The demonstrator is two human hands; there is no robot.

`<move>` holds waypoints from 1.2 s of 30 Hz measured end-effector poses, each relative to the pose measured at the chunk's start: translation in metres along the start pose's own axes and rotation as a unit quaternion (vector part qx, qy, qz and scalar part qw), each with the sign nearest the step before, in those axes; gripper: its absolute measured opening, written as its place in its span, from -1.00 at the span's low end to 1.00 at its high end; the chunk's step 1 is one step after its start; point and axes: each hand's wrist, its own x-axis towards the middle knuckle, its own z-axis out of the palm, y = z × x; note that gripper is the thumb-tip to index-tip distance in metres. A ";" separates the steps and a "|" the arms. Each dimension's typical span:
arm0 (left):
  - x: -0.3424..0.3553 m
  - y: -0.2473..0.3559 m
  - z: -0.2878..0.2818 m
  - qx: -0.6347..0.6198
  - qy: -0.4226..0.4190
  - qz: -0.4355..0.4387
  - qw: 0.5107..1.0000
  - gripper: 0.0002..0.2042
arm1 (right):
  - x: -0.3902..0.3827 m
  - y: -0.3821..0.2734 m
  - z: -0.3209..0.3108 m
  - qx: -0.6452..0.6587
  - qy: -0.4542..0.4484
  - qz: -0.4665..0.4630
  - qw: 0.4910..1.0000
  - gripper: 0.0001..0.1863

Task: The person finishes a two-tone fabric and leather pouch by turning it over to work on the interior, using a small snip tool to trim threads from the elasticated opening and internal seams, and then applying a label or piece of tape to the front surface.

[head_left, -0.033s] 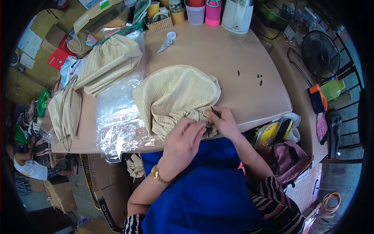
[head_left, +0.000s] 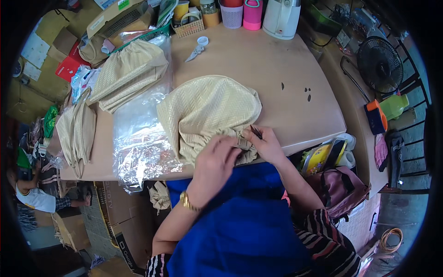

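A cream woven-textured fabric bag (head_left: 207, 105) lies bunched at the front of the padded table (head_left: 298, 108). My left hand (head_left: 211, 171) is at its gathered edge, fingers curled inward on the fabric. My right hand (head_left: 265, 145) pinches that edge along with a thin dark item (head_left: 256, 132) too small to name; a small pale, shiny piece shows between the hands. Two similar cream bags, one upper (head_left: 129, 74) and one lower (head_left: 74, 138), lie to the left, beside clear plastic bags (head_left: 137, 150).
Small snips (head_left: 195, 53) and a white cup (head_left: 202, 40) lie farther back, near baskets (head_left: 188, 27) and a white kettle (head_left: 279, 18). A black fan (head_left: 379, 63) stands right, a mauve bag (head_left: 334, 189) below the table edge. Another person (head_left: 32, 194) is at far left.
My left hand has shifted slightly, its fingers turned more toward the gathered edge. More of the small shiny piece shows beside my right thumb, which stays in nearly the same place.
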 end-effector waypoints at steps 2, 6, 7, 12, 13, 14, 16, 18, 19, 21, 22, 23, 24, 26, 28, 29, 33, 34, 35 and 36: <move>0.000 -0.008 0.006 -0.073 -0.019 -0.067 0.995 -0.71 | -0.002 -0.009 0.002 -0.051 -0.013 -0.028 0.998 -0.73; -0.002 -0.013 0.008 -0.133 -0.055 -0.107 0.984 -0.65 | -0.015 -0.038 0.001 -0.273 0.046 -0.236 0.931 -0.65; 0.000 -0.013 0.008 -0.165 -0.064 -0.130 0.976 -0.64 | -0.015 -0.042 0.000 -0.337 0.042 -0.235 0.911 -0.67; -0.011 -0.016 0.021 -0.193 -0.014 -0.152 0.969 -0.67 | -0.001 -0.039 -0.002 -0.410 0.033 -0.242 0.879 -0.80; -0.012 -0.015 0.023 -0.195 0.001 -0.164 0.967 -0.68 | 0.002 -0.034 -0.001 -0.326 0.048 -0.218 0.919 -0.87; -0.011 -0.014 0.025 -0.196 0.002 -0.163 0.967 -0.68 | 0.005 -0.028 0.000 -0.239 0.063 -0.192 0.950 -0.90; -0.009 -0.011 0.029 -0.210 0.024 -0.192 0.958 -0.68 | 0.006 -0.012 0.001 -0.120 0.052 -0.095 0.987 -0.85; -0.006 -0.007 0.035 -0.193 0.033 -0.191 0.962 -0.68 | 0.005 -0.004 0.000 0.002 0.039 0.006 0.999 -0.78; -0.006 -0.005 0.038 -0.174 0.040 -0.192 0.965 -0.68 | 0.004 -0.006 0.000 0.025 0.031 0.031 0.999 -0.73; -0.005 -0.006 0.046 -0.184 0.063 -0.198 0.961 -0.70 | 0.003 -0.011 0.000 0.045 0.022 0.057 0.997 -0.69; -0.004 -0.007 0.049 -0.193 0.082 -0.202 0.957 -0.72 | 0.002 -0.015 -0.001 0.060 0.020 0.082 0.995 -0.68; -0.001 -0.006 0.050 -0.194 0.084 -0.203 0.956 -0.72 | 0.002 -0.019 -0.002 0.076 0.019 0.106 0.991 -0.68; 0.001 -0.005 0.051 -0.200 0.085 -0.214 0.952 -0.79 | 0.002 -0.021 -0.002 0.074 0.017 0.106 0.991 -0.68; 0.003 -0.004 0.051 -0.207 0.087 -0.227 0.948 -0.86 | 0.002 -0.023 -0.004 0.092 0.003 0.122 0.988 -0.76; 0.004 -0.004 0.051 -0.137 0.106 -0.185 0.967 -0.93 | 0.002 -0.017 -0.007 0.007 0.002 0.078 0.997 -0.75; 0.004 -0.005 0.051 -0.138 0.109 -0.186 0.967 -0.93 | 0.002 -0.017 -0.009 -0.076 0.003 0.032 0.997 -0.75; -0.001 -0.014 0.045 -0.083 0.115 -0.141 0.980 -0.90 | -0.008 -0.040 -0.018 -0.135 -0.007 -0.009 0.991 -0.71; -0.003 -0.017 0.043 -0.072 0.102 -0.140 0.982 -0.90 | -0.011 -0.041 -0.021 -0.122 0.012 -0.023 0.992 -0.72; -0.005 -0.020 0.042 -0.074 0.104 -0.140 0.982 -0.90 | -0.013 -0.043 -0.023 -0.110 0.030 -0.037 0.993 -0.72; -0.008 -0.023 0.042 -0.132 0.085 -0.185 0.970 -0.89 | -0.017 -0.048 -0.021 -0.113 0.029 -0.039 0.992 -0.72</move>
